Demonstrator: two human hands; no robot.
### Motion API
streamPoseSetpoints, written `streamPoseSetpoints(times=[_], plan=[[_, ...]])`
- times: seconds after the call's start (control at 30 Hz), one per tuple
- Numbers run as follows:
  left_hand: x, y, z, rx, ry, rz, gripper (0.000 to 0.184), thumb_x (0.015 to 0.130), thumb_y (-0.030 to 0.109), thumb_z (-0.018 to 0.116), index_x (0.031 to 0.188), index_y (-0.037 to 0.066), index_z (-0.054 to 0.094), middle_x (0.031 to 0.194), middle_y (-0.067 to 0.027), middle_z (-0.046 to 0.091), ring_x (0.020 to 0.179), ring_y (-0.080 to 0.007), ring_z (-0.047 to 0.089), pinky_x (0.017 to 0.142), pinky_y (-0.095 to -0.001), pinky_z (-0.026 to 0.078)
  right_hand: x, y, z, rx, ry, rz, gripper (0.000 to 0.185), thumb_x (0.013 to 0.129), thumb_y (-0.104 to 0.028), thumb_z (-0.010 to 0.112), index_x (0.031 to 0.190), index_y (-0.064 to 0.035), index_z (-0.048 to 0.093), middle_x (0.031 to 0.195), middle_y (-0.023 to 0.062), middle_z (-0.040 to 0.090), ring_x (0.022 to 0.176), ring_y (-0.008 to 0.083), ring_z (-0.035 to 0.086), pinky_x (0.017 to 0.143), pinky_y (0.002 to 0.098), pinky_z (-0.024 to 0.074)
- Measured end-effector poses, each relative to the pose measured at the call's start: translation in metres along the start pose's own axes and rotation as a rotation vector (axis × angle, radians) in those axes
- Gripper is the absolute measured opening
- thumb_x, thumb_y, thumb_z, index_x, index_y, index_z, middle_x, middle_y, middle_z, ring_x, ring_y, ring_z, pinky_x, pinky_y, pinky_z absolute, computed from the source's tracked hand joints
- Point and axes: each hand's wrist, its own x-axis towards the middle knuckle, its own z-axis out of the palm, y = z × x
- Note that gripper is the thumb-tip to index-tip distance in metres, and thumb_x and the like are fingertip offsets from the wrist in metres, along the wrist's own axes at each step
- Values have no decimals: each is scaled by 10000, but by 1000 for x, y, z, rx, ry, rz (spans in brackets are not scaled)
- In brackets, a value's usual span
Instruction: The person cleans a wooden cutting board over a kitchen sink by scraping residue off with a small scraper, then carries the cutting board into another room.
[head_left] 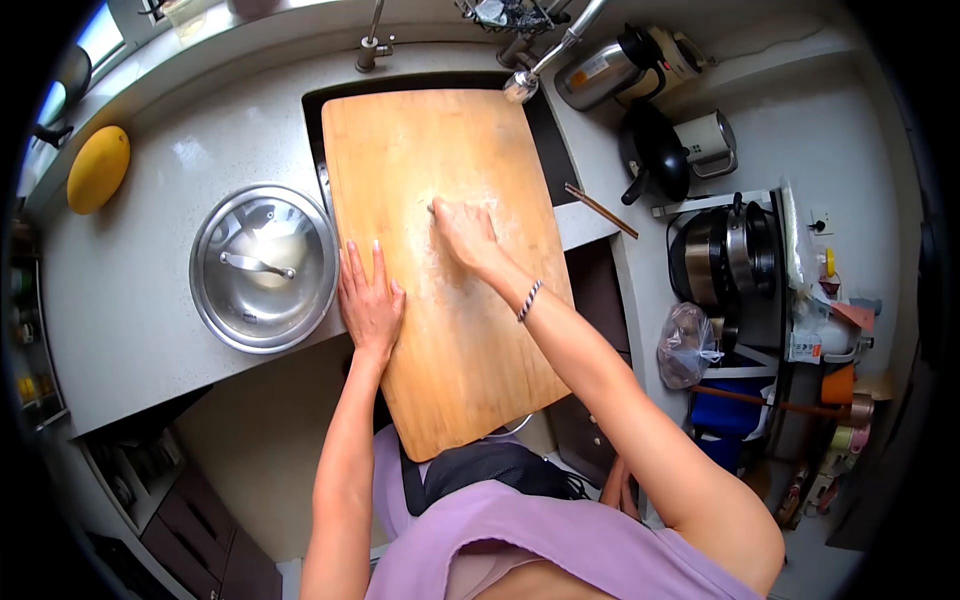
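A large wooden cutting board [470, 340] lies across the sink, with its near end jutting past the counter towards my body. White powdery smears mark its middle. My left hand [372, 305] rests flat on the board's left edge, fingers spread. Over the middle of the board, my right hand [466, 235] is closed in a fist against the surface. A small dark tip shows by its thumb, but what it grips is hidden. Left of the board stands a metal bowl [205, 300] covered by a glass lid [250, 225] with a metal handle; something pale shows through the glass.
A yellow mango-like fruit [98, 170] lies on the left counter. A faucet [522, 85] reaches over the board's far right corner. Wooden chopsticks [602, 210] lie to the right. Beyond are a steel jug [598, 75], a black pan [652, 150] and a steel pot [703, 260].
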Motion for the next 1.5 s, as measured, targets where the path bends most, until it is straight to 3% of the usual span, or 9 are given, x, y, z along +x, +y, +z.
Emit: streamPoseSetpoints(times=[0.23, 0.3, 0.4, 0.43, 0.63, 0.9, 0.93, 1.17, 1.5], plan=[[-1, 3, 3, 75, 23, 34, 608, 809, 227, 558, 1377, 78, 405, 1468, -236, 229, 1357, -392, 224, 1107, -457, 222, 28, 13, -7, 88, -64, 92, 155, 843, -119, 516, 942, -52, 613, 817, 193, 667, 777, 313, 669, 672, 418, 527], [-1, 3, 2, 113, 17, 29, 611, 815, 235, 543, 1389, 91, 390, 1475, -228, 221, 1359, -392, 221, 1098, -471, 232, 34, 27, -12, 573, -30, 223, 195, 858, -183, 536, 1015, -100, 615, 893, 170, 670, 834, 333, 651, 721, 432, 510], [-3, 4, 6, 144, -11, 11, 626, 824, 238, 523, 1412, 108, 353, 1484, -223, 204, 1363, -396, 209, 1101, -490, 210, -9, 47, -17, 635, 116, 232, 239, 859, -245, 552, 1073, -153, 607, 935, 149, 666, 875, 345, 633, 737, 439, 498], [-3, 3, 9, 142, 25, 40, 636, 835, 245, 507, 1430, 124, 319, 1490, -217, 197, 1368, -399, 197, 1100, -503, 196, -28, 49, -21, 590, -60, 302, 289, 886, -268, 526, 1144, -143, 555, 997, 156, 649, 905, 329, 628, 771, 429, 491], [-7, 6, 11, 289, 66, 245, 537, 910, 201, 438, 1423, 102, 314, 1481, -158, 270, 1371, -331, 241, 1101, -478, 194, -82, 29, 27, 804, 162, 434, 273, 870, -171, 560, 1084, -43, 446, 763, 187, 622, 706, 371, 619, 587, 460, 479], [5, 26, 0, 152, 18, 384, 534, 842, 170, 509, 1360, 88, 405, 1377, -166, 391, 1305, -338, 305, 1092, -465, 189, -98, 29, 16, 1103, 102, 522, 215, 889, -212, 507, 1016, -39, 506, 832, 212, 624, 757, 387, 612, 621, 470, 466], [5, 15, 11, 128, -3, 346, 527, 850, 200, 507, 1357, 87, 419, 1381, -198, 371, 1309, -369, 283, 1081, -499, 173, -94, 33, 16, 964, -120, 571, 244, 901, -239, 476, 1012, -29, 534, 882, 209, 626, 805, 385, 607, 659, 465, 469], [7, 34, 0, 149, -124, 256, 496, 845, 316, 551, 1334, 344, 472, 1459, -234, 241, 1362, -410, 190, 1107, -531, 129, -96, 54, -1, 464, 149, 191, 236, 912, -243, 484, 1071, -104, 590, 732, 174, 614, 650, 340, 622, 530, 432, 492], [10, 36, -2, 117, -126, 199, 496, 815, 320, 574, 1307, 344, 509, 1461, -233, 246, 1361, -404, 204, 1110, -528, 122, -56, 44, 1, 114, 89, -68, 102, 847, -101, 500, 898, -98, 588, 689, 122, 616, 612, 222, 643, 467, 322, 495]])
